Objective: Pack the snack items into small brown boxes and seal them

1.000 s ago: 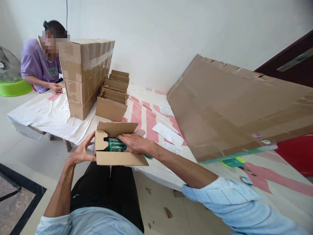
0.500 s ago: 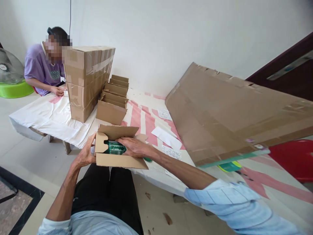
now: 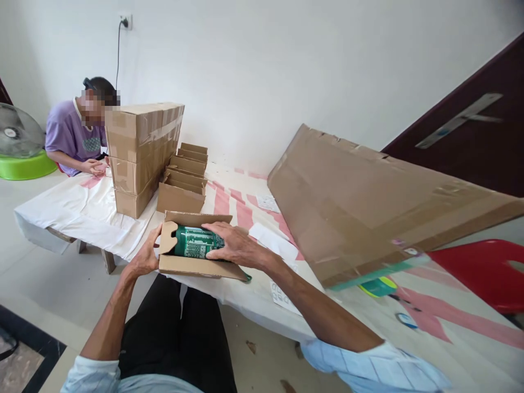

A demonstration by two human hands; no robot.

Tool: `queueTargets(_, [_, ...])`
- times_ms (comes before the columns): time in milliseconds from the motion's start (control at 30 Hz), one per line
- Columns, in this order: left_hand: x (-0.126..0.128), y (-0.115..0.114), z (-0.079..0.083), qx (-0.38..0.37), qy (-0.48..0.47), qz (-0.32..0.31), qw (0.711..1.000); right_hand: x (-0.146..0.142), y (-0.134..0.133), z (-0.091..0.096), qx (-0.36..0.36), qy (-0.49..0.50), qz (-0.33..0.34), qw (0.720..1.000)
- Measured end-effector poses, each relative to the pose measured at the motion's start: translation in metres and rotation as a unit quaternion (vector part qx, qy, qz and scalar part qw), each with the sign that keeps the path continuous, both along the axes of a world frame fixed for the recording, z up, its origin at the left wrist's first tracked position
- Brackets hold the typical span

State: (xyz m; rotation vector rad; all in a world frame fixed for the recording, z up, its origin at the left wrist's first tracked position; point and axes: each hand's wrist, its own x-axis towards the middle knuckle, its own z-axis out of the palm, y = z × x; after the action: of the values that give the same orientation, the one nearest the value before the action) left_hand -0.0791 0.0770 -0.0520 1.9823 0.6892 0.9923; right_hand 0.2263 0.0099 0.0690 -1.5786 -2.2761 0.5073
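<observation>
A small open cardboard box [image 3: 192, 265] lies at the near edge of the low table [image 3: 254, 295], above my lap. Inside it lies a green printed item [image 3: 192, 243], on its side. My left hand [image 3: 145, 256] grips the box's left end, fingers curled round the side flap. My right hand [image 3: 231, 245] rests on the green item's right end, fingers wrapped over it. The box's top flap stands up behind the item.
A stack of taped cartons [image 3: 139, 153] and a row of folded open boxes [image 3: 184, 174] stand further back. A big cardboard sheet [image 3: 368, 202] leans at the right, over a tape roll [image 3: 379, 286]. A person in purple [image 3: 71, 136] sits at far left. Paper slips [image 3: 274, 248] lie on the cloth.
The green item sits higher and shows more above the box's front wall. My right hand has shifted slightly right on it. My head has tilted up.
</observation>
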Motion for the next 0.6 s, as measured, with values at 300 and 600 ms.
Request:
queueTargets(300, [0.012, 0.009, -0.003, -0.056, 0.036, 0.000, 0.998, 0.032, 0.001, 0.014, -0.019, 0.318, -0.073, 0.945])
queueTargets(600, [-0.011, 0.010, 0.048, 0.021, -0.012, 0.049, 0.999, 0.001, -0.001, -0.008, 0.015, 0.572, -0.090, 0.815])
